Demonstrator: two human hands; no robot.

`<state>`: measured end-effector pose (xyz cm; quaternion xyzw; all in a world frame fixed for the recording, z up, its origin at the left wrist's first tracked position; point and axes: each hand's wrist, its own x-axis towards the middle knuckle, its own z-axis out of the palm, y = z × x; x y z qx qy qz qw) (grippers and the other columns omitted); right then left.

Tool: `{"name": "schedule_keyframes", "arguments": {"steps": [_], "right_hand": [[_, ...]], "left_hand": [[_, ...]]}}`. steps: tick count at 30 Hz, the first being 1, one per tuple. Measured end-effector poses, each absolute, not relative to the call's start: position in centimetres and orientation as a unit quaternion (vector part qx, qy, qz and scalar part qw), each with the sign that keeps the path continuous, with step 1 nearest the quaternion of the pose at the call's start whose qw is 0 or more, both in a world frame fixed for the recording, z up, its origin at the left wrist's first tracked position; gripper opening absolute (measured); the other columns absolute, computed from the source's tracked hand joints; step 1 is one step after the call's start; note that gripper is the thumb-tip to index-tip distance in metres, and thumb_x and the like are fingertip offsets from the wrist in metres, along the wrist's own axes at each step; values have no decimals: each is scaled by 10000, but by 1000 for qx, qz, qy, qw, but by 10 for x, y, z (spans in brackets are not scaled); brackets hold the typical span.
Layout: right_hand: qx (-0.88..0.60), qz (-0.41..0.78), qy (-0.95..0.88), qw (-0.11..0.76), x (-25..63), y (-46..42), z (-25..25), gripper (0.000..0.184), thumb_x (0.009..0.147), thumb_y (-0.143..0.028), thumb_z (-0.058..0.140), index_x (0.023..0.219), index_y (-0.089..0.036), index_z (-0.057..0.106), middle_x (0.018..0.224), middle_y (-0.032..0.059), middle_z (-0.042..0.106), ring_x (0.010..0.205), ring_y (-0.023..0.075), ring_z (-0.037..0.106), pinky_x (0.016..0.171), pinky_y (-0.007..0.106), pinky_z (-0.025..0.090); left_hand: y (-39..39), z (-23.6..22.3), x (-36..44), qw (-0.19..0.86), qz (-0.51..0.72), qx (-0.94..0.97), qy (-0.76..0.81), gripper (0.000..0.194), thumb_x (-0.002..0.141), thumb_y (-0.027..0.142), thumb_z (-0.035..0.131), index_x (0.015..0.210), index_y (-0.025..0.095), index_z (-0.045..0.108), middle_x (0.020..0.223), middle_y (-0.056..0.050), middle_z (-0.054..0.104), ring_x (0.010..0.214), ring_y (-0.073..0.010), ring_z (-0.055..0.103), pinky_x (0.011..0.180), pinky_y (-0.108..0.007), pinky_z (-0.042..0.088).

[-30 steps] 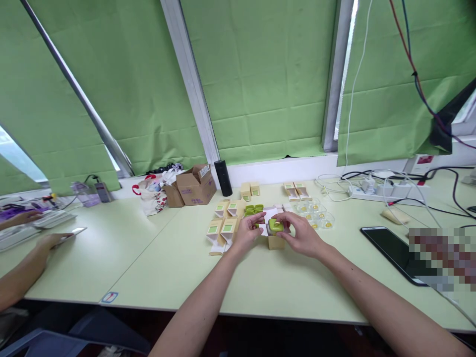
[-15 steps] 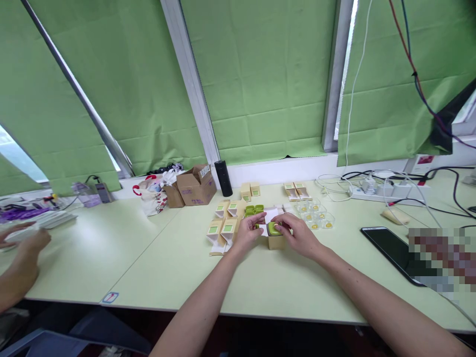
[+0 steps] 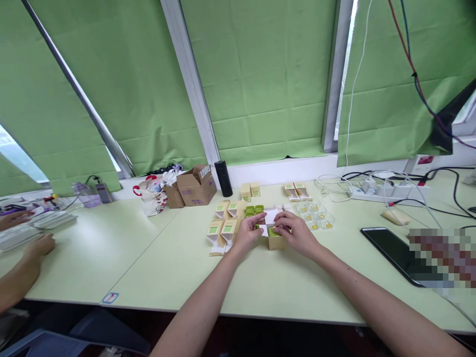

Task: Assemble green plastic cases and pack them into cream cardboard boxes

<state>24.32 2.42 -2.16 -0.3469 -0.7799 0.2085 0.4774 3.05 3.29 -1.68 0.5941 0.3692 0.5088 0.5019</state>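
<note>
In front of me on the table stands a small kraft cardboard box, its white inner flaps opened out. A rounded green container sits low inside it, only partly visible. My right hand reaches over from the right, fingers closed on the green container. On the other side my left hand steadies the box's white side flap between thumb and fingers. Behind my left hand are several green containers. Open cartons with green label squares lie left of it.
Clear plastic cups with yellow centres stand to the right. More cartons are farther back. A black cylinder and brown box line the wall. A phone and power strip lie right. A co-worker's hand rests far left.
The green container has gone down from the box's top opening to inside it, my right hand lowering with it. My left hand has barely moved. The co-worker's hands at far left have moved apart.
</note>
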Motion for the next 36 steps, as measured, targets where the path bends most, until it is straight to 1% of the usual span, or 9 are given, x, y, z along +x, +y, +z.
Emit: {"name": "schedule_keyframes", "arguments": {"steps": [6,10,14,18,21,24,29,31,36], "right_hand": [[-370,237,-761,477,243,28,-22,181,914,-298,697,792,-228,811,966,75,662,737,187,619,660,352,522],[-378,236,-760,474,243,27,-21,183,887,-262,707,727,-231,788,912,58,635,724,190,606,650,356,485],[-383,234,-757,475,243,28,-21,171,859,-210,703,713,-235,788,886,48,619,723,187,589,661,358,471],[-387,233,-758,471,243,28,-21,174,850,-200,708,703,-241,793,868,45,616,727,191,585,660,354,467],[-382,228,-754,484,243,27,-20,168,868,-222,690,757,-244,814,880,54,629,734,197,591,665,356,467],[-386,214,-728,524,246,26,-18,196,924,-279,639,846,-238,814,909,71,655,736,207,591,669,364,467],[-410,221,-652,598,252,31,-19,212,943,-331,582,925,-234,770,987,95,696,841,245,626,726,379,489],[-425,245,-624,608,252,35,-23,214,931,-351,570,940,-229,746,987,91,697,816,236,617,714,374,487],[-433,349,-561,613,249,44,-33,284,847,-439,632,1018,-219,686,889,45,654,659,176,557,580,310,428]], "left_hand": [[33,-17,31,504,510,594,365,645,631,87,727,1272,135,782,1169,-148,795,1175,-305,695,880,-328,547],[34,-17,31,503,510,596,364,642,626,98,738,1265,138,786,1175,-148,796,1169,-306,694,882,-334,545],[34,-18,31,502,512,595,362,631,630,105,747,1258,144,789,1195,-151,791,1157,-303,696,888,-343,544],[35,-19,30,511,510,593,356,634,634,103,751,1266,145,785,1181,-151,792,1160,-308,697,886,-343,545],[36,-20,29,517,512,589,351,631,631,109,755,1261,142,787,1158,-151,795,1145,-309,705,872,-342,549],[38,-20,28,529,517,578,346,611,618,129,778,1229,142,800,1143,-144,802,1142,-310,711,886,-345,545],[42,-22,29,540,527,558,345,568,621,172,776,1186,136,817,1132,-143,815,1101,-298,728,900,-348,532],[43,-23,29,545,529,551,346,544,644,195,754,1180,131,820,1133,-149,818,1080,-296,737,916,-362,531],[44,-24,30,532,538,550,354,479,659,204,726,1123,144,829,1133,-139,816,1127,-302,727,958,-373,533]]}}
